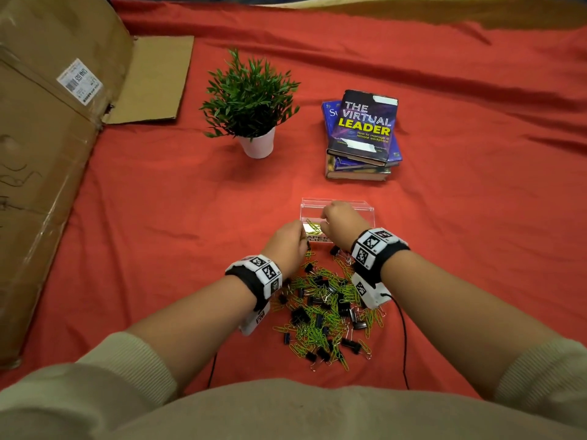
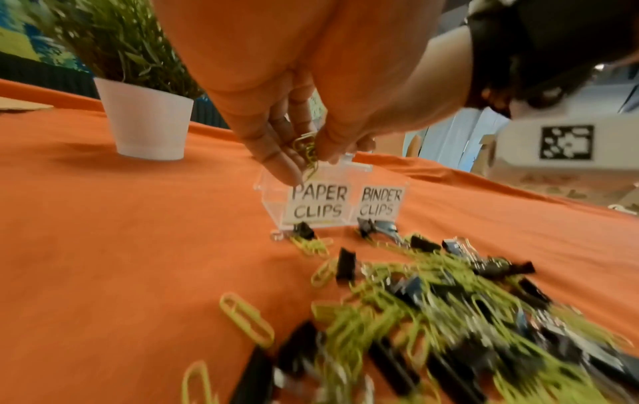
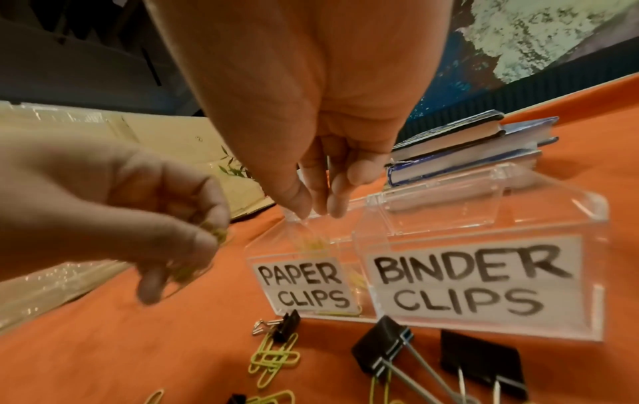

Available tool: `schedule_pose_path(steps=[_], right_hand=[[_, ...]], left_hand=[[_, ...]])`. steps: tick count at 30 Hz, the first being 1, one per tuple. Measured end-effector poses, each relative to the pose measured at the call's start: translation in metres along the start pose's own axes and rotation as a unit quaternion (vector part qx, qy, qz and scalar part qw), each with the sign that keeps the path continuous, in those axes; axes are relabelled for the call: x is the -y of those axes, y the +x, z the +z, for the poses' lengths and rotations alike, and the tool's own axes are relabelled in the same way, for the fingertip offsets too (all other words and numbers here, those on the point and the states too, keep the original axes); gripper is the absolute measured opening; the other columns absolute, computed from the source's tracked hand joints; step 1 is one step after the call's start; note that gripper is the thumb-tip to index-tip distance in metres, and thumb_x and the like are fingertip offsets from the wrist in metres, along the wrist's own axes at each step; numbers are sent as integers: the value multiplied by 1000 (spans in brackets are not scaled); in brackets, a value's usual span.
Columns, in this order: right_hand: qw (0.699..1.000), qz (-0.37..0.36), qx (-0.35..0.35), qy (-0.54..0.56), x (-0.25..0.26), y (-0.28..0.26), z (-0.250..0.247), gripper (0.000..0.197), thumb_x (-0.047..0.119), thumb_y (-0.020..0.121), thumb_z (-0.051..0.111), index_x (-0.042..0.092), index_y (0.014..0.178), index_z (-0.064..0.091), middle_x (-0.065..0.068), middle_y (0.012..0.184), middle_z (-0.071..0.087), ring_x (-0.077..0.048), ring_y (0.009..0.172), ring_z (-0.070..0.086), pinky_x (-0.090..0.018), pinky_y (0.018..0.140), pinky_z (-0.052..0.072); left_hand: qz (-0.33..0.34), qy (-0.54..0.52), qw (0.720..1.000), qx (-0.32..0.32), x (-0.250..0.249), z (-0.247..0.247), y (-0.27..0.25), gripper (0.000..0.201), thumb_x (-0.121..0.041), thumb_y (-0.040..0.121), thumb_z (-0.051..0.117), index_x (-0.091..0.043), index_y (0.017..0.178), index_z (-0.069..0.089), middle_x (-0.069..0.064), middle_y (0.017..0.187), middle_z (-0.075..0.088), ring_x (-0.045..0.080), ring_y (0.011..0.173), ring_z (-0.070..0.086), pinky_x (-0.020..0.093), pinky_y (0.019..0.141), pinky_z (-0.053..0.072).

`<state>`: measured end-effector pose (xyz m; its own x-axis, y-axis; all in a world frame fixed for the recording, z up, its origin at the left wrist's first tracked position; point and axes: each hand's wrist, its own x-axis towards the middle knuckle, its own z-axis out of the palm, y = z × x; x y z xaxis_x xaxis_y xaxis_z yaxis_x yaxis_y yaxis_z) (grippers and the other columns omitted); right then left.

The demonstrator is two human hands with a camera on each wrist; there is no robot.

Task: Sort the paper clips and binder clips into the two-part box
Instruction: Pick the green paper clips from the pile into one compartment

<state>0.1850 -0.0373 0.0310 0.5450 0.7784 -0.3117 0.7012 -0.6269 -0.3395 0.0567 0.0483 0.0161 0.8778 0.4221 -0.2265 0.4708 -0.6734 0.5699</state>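
A clear two-part box [image 1: 365, 207] labelled PAPER CLIPS and BINDER CLIPS stands on the red cloth. Its paper-clip side [image 3: 301, 281] holds a few green paper clips [image 3: 313, 244]. My left hand [image 2: 307, 164] pinches a small bunch of green paper clips [image 2: 306, 149] just above that side's near left edge. My right hand [image 3: 316, 210] points straight fingers down over the same compartment and holds nothing I can see. A mixed pile of green paper clips and black binder clips [image 1: 327, 312] lies in front of the box, under my wrists.
A potted plant [image 1: 251, 100] and a stack of books [image 1: 362, 131] stand behind the box. A large cardboard box [image 1: 47, 154] lies along the left. Black binder clips [image 3: 380, 352] rest against the box front. Cables trail from both wrist cameras.
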Motion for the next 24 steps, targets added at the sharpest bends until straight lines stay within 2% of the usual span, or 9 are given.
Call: schedule_pose_path(steps=[3,6,7,9,12,14,16,19,24], right_hand=[[997,4,-59,59,-6,-18,8,22,13,90,51,4,104,67,-12,103,64,-24,90,61,-30,79,50],[996,24,-7,87,-13,-41,28,21,10,92,49,7,99,68,-7,96,68,-17,75,63,-24,67,54],[996,25,27,81,-15,-48,37,21,10,92,49,7,102,67,-7,100,67,-16,77,63,-23,69,54],[996,17,62,56,-20,-58,56,25,11,91,49,6,111,64,-9,112,63,-19,94,60,-27,85,53],[997,18,58,38,-22,-65,71,32,16,90,53,5,121,58,-10,121,55,-25,113,50,-34,100,46],[998,16,43,37,-19,-66,76,35,20,92,54,5,124,54,-10,121,52,-26,115,46,-36,101,43],[999,7,28,32,-16,-66,81,35,20,92,53,5,124,54,-11,119,51,-25,115,45,-35,103,41],[1000,0,12,24,-15,-65,87,31,20,93,53,4,118,59,-11,115,53,-26,114,47,-36,103,42],[1000,8,16,24,-13,-66,90,23,17,91,52,2,106,62,-12,111,56,-26,111,47,-37,101,42]], left_hand=[[13,-2,1000,-14,-11,-12,19,4,-10,91,49,-9,93,52,6,90,57,22,79,53,32,69,44],[28,23,999,-5,-19,-15,40,4,-8,91,47,-11,89,47,6,87,55,22,76,51,31,65,40],[35,38,999,3,-21,-14,46,4,-7,91,46,-11,89,47,7,88,55,24,78,52,31,65,38],[46,64,997,26,-21,-9,55,6,-6,90,46,-8,94,50,11,95,57,27,85,54,31,68,38],[65,89,993,44,-19,-1,57,12,-8,90,49,-8,99,56,10,104,58,27,97,56,34,80,46],[88,104,991,14,-16,2,48,14,-15,91,54,-12,103,59,5,109,58,22,104,52,33,90,45],[102,96,990,-32,-11,6,32,13,-16,90,55,-15,103,59,0,108,56,18,104,49,31,91,44],[66,84,994,-25,3,17,7,8,-16,90,54,-18,96,59,-4,101,54,13,96,48,28,88,45],[-11,86,995,46,26,39,-14,14,-12,90,53,-16,99,63,1,103,58,20,98,57,35,86,52]])
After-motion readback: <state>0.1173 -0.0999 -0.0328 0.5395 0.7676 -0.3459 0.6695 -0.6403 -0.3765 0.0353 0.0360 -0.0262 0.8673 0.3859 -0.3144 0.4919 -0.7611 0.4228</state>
